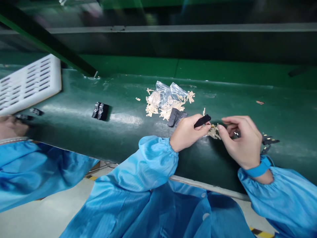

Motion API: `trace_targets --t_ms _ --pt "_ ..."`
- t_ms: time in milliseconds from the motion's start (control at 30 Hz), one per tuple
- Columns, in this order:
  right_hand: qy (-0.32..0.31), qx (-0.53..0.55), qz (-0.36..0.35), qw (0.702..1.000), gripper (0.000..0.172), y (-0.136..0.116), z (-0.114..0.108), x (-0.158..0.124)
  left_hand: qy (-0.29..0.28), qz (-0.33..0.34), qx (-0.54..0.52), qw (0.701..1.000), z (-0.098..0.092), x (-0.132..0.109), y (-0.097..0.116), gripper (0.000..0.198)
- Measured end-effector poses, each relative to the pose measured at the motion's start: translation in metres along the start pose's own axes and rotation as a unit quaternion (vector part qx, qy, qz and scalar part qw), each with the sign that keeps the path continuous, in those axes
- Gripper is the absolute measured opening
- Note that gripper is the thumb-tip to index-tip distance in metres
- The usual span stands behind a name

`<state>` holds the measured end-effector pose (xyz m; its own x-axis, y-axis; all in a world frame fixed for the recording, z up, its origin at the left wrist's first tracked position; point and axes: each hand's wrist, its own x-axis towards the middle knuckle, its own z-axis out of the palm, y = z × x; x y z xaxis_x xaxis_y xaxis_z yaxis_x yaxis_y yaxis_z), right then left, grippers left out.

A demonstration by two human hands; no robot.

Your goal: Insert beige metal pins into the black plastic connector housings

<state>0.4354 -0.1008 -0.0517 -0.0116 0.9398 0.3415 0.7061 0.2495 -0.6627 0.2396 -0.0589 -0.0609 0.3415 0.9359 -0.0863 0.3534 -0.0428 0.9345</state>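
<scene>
My left hand (pixel 186 132) is closed around a small flat black part (pixel 202 121), held just above the green conveyor belt (pixel 74 122). My right hand (pixel 239 140) pinches at a small beige sticker piece (pixel 213 131) right next to that part; a blue wrist strap (pixel 259 169) circles the wrist. Just beyond my hands lie two more black parts (pixel 176 117), a clear plastic bag (pixel 166 92) and a scatter of beige sticker scraps (pixel 160 107).
A glossy black part pair (pixel 100 111) lies alone on the belt to the left. A white slotted tray (pixel 27 84) sits at the far left, beside another person's hand (pixel 10 127) and blue sleeve (pixel 37 172). Small black parts (pixel 269 140) lie right of my right hand.
</scene>
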Motion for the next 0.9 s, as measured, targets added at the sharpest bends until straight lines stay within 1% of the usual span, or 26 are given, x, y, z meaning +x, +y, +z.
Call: trace_targets --t_ms 33,67,167,200,433,500,567,600,633,700,733,800,833,900 --pt "0.009 -0.006 -0.007 1.000 0.005 -0.001 0.000 0.000 0.006 0.001 0.006 1.000 0.001 -0.001 0.001 0.021" --pt "0.004 -0.001 -0.010 1.000 0.003 -0.002 0.000 -0.001 0.010 0.005 0.011 1.000 0.001 -0.002 0.001 0.019" --pt "-0.048 0.043 -0.005 0.998 0.006 -0.005 0.001 -0.002 0.009 0.024 0.032 0.999 0.003 -0.004 0.003 0.015" --pt "-0.055 0.048 -0.003 0.997 0.006 -0.005 0.002 -0.002 0.008 0.030 0.041 0.999 0.003 -0.005 0.004 0.014" --pt "-0.050 0.033 0.005 0.998 0.008 0.001 0.007 -0.004 -0.007 0.038 0.068 0.997 0.006 -0.007 0.003 0.013" --pt "-0.029 0.025 0.018 0.999 0.007 0.005 0.006 -0.001 0.001 0.049 0.063 0.997 0.004 -0.006 0.002 0.013" --pt "0.025 0.004 0.039 0.999 0.007 0.010 0.003 0.003 0.044 0.063 0.052 0.996 0.002 -0.004 0.001 0.011" --pt "0.049 -0.009 0.044 0.998 0.008 0.012 0.002 0.005 0.076 0.070 0.049 0.993 0.000 -0.004 0.001 0.011" --pt "0.057 -0.020 0.038 0.997 0.009 0.014 0.001 0.007 0.115 0.081 0.050 0.989 0.000 -0.003 0.000 0.009" --pt "0.030 -0.038 0.000 0.999 0.012 0.017 0.001 0.009 0.179 0.118 0.070 0.974 -0.001 -0.002 -0.001 0.007" --pt "0.005 -0.048 -0.026 0.998 0.013 0.018 0.002 0.009 0.197 0.143 0.088 0.966 -0.001 -0.002 -0.002 0.005" --pt "-0.035 -0.060 -0.066 0.995 0.015 0.019 0.005 0.007 0.207 0.198 0.137 0.948 0.001 -0.002 -0.004 0.003" --pt "-0.048 -0.058 -0.073 0.995 0.015 0.019 0.006 0.007 0.202 0.224 0.162 0.940 0.001 -0.003 -0.006 0.004" --pt "-0.057 -0.029 -0.055 0.996 0.011 0.020 0.005 0.006 0.194 0.267 0.210 0.920 0.001 -0.003 -0.008 0.007"
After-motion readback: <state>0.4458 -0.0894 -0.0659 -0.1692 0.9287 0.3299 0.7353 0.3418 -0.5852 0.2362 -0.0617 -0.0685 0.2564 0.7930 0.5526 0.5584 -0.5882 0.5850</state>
